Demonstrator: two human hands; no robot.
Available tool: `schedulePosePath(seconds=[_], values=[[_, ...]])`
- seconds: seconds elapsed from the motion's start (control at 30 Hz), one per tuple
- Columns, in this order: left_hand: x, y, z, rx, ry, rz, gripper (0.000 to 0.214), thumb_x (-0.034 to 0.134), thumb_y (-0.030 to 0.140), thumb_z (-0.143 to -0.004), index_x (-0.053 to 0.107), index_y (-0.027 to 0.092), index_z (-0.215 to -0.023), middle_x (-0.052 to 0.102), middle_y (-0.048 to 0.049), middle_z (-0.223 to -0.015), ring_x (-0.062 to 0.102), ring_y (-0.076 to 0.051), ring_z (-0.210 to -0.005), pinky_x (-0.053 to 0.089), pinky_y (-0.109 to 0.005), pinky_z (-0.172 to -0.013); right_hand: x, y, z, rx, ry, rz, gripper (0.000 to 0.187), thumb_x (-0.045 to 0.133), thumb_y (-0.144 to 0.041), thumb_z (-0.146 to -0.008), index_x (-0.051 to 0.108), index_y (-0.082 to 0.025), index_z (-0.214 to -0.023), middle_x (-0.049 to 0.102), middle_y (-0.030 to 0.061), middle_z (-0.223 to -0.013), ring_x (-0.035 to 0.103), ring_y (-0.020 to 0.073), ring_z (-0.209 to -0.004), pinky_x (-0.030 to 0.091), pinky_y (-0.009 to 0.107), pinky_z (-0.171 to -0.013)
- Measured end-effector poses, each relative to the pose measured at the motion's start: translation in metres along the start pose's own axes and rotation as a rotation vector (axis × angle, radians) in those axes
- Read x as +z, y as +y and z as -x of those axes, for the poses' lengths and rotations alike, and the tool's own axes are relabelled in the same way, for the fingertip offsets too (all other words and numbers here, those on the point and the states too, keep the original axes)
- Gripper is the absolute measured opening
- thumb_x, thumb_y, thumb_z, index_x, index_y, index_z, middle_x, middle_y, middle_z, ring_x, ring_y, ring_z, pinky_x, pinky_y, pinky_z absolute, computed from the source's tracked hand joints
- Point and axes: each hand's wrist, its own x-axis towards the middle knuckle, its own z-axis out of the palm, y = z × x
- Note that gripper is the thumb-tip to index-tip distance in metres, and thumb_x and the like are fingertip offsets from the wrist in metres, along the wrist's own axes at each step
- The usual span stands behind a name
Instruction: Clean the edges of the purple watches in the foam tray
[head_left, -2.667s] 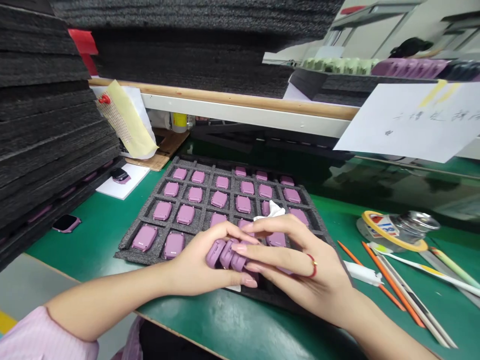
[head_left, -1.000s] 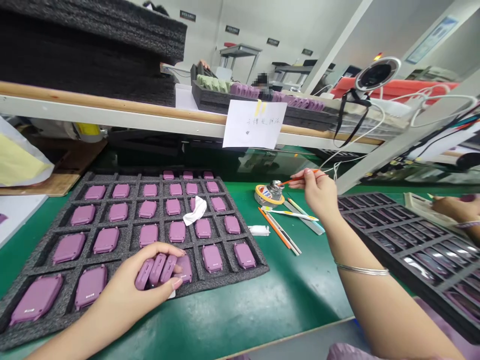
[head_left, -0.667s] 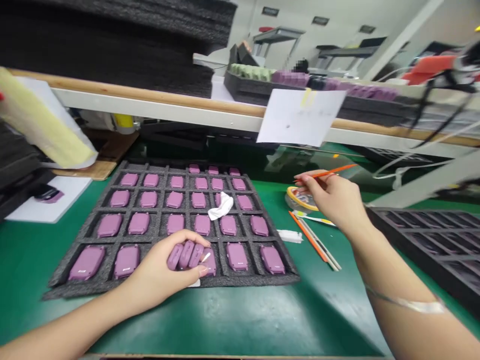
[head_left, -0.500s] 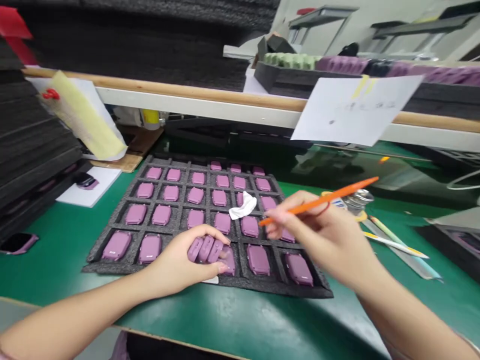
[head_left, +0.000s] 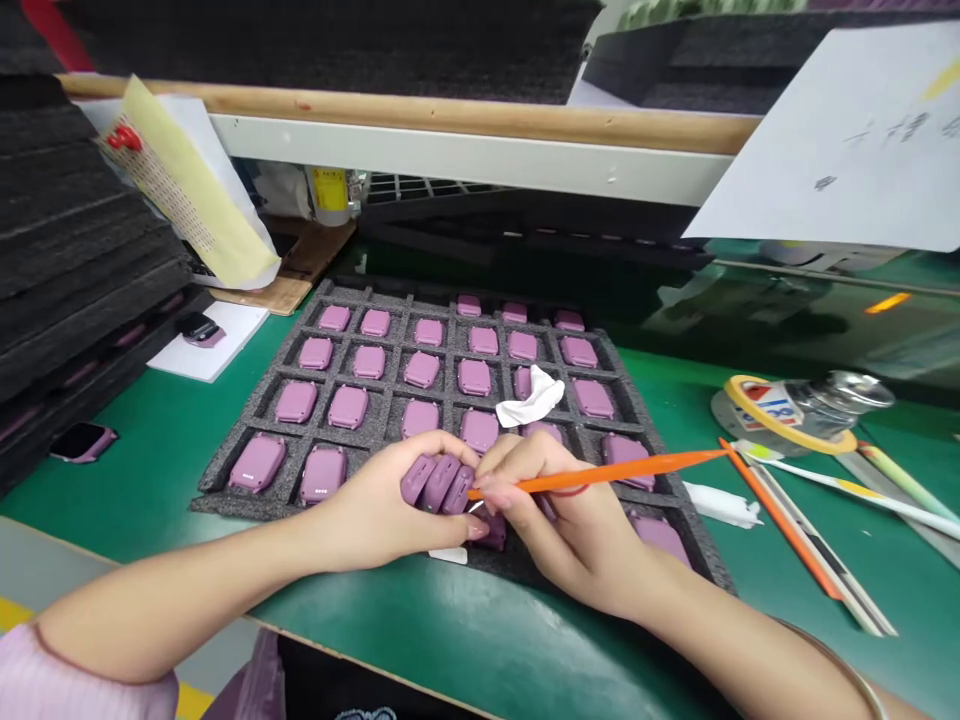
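Observation:
Several purple watch cases (head_left: 437, 485) are stacked side by side in my left hand (head_left: 375, 500), whose fingers curl round them above the front of the tray. My right hand (head_left: 559, 510) pinches a thin orange stick (head_left: 622, 470), its tip at the rightmost held case. Beneath both hands lies a black foam tray (head_left: 225, 470) with purple watch cases in its compartments, such as the case (head_left: 257, 462) at front left. A crumpled white wipe (head_left: 531, 396) rests on the tray. My hands cover part of the tray's front row.
On the right stand a metal-topped bottle (head_left: 847, 400) with a yellow ring, a toothbrush (head_left: 847, 483) and an orange strip (head_left: 787, 525). A watch (head_left: 84, 441) and a white pad (head_left: 217, 350) lie left. A shelf edge (head_left: 450, 150) crosses above; black foam trays (head_left: 75, 220) are stacked left.
My right hand has brought the orange stick left and down to the cases in my left hand. The view has shifted, showing more of the tools on the right.

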Motion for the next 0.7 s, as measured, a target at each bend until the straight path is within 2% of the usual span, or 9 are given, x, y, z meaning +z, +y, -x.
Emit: schedulePosePath(seconds=[0.33, 0.47, 0.6, 0.7], values=[[0.0012, 0.007, -0.0004, -0.015, 0.011, 0.049, 0.031, 0.076, 0.012, -0.067, 0.059, 0.02, -0.092, 0.064, 0.0051, -0.08, 0.062, -0.012, -0.077, 0.05, -0.023, -0.071, 0.0037, 0.0078, 0.0007, 0.027, 0.093, -0.063, 0.014, 0.048, -0.013, -0.101, 0.048, -0.024, -0.092, 0.056, -0.0019, -0.073, 0.058, 0.0128, -0.067, 0.05, 0.027, -0.061], [0.002, 0.0031, -0.0006, -0.048, -0.018, 0.107, 0.033, 0.077, 0.015, -0.069, 0.056, 0.021, -0.094, 0.063, 0.0053, -0.079, 0.064, -0.013, -0.075, 0.052, -0.027, -0.072, 0.0061, 0.0048, 0.0005, 0.03, 0.081, -0.064, 0.011, 0.048, -0.016, -0.102, 0.048, -0.024, -0.094, 0.056, -0.0012, -0.076, 0.058, 0.0136, -0.067, 0.05, 0.027, -0.059], [0.0013, 0.0002, -0.0019, -0.021, 0.009, 0.057, 0.032, 0.079, 0.016, -0.068, 0.057, 0.021, -0.091, 0.062, 0.0053, -0.079, 0.062, -0.013, -0.076, 0.051, -0.027, -0.073, 0.0059, 0.0026, -0.0012, 0.022, 0.044, -0.049, 0.01, 0.047, -0.019, -0.103, 0.048, -0.024, -0.095, 0.056, -0.0004, -0.077, 0.059, 0.0136, -0.067, 0.05, 0.027, -0.058], [0.0009, 0.0021, -0.0018, -0.013, 0.023, 0.024, 0.034, 0.078, 0.017, -0.068, 0.058, 0.021, -0.095, 0.065, 0.0038, -0.08, 0.063, -0.014, -0.077, 0.051, -0.027, -0.071, 0.0055, 0.0024, -0.0024, 0.061, 0.088, -0.035, 0.014, 0.045, -0.019, -0.103, 0.046, -0.024, -0.09, 0.055, -0.0017, -0.072, 0.058, 0.0142, -0.066, 0.05, 0.029, -0.06]])
